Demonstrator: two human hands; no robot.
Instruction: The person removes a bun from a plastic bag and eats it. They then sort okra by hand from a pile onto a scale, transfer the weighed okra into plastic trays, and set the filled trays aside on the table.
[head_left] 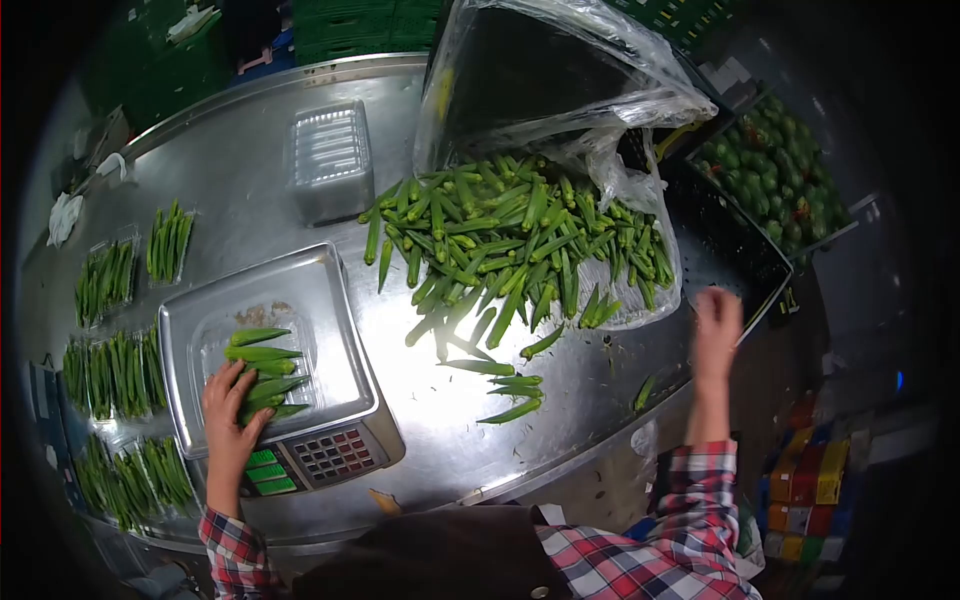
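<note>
**A:** Left grip [232, 420] lies spread and unclenched over the okra pods [262, 368] in the clear tray [205, 345] on the scale [340, 300], at eight o'clock on the bench [240, 190]. It presses down on them and clasps nothing.

**B:** And the right grip [716, 322]?

**A:** It's raised at three o'clock, past the bench edge and near the black crate [730, 250]. It's blurred, so I cannot tell whether it is clenched or released, or whether it carries anything.

**B:** What worries you?

**A:** The palm's weight on the pods. I'd judge any reading false while it leans on the pan. The pod tips also poke over the tray toward four o'clock, so a nudge could roll one onto the keypad.

**B:** Anything further out?

**A:** The okra pile [510, 240] at one o'clock spills from the plastic bag [560, 70]. Stray pods [505, 385] lie at five o'clock, close to the rim. A sweeping sleeve could knock those to the floor.
</note>
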